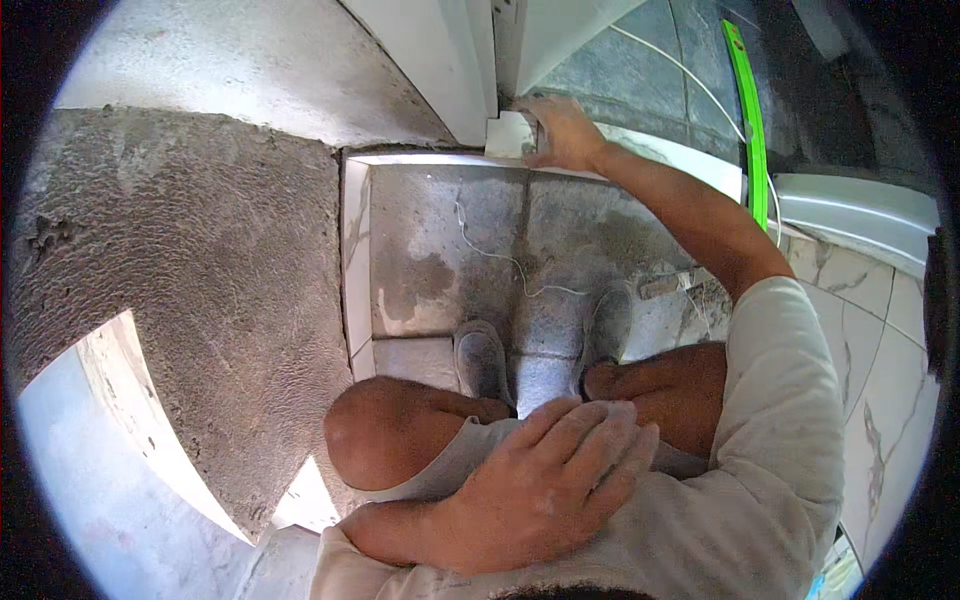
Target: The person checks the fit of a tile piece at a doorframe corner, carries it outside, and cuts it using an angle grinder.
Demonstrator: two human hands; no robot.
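Here, right hand (563,135) at one tile (508,137)

The shirt (690,535) is off-white leaning to beige, in soft cloth that looks matte. Its right sleeve (785,380) is loose and creased, ending in a plain edge near the elbow; the left sleeve (345,562) (only partly in view) is the same pale shade. Below it come light grey shorts (447,458) with a simple hem, cut so that the knees are bare. The left shoe (482,358) and right shoe (608,325) are grey and closed, with rounded toes and a dull, dusty look. The left grip (550,485) and right grip (565,132) are bare.
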